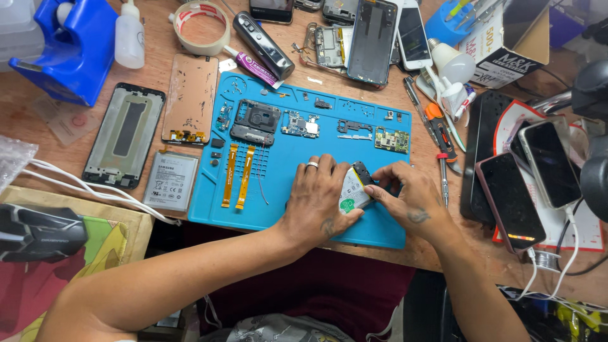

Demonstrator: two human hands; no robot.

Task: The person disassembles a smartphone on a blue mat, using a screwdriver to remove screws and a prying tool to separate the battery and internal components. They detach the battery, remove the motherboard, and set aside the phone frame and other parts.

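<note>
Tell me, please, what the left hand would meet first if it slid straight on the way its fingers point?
Probably the small green circuit board at the far right of the blue silicone mat; the left hand points up-right, though depth is unclear.

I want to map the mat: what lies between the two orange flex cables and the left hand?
In the head view, only bare blue repair mat lies between the orange flex cables and the left hand, apart from a thin wire.

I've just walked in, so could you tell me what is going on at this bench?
A person is working over a blue repair mat on a wooden table. Both hands hold a small white-and-black part above the mat: the left hand cups it, the right hand pinches its edge. Small circuit boards, two orange flex cables and a loose battery lie nearby, beside a screwdriver.
</note>
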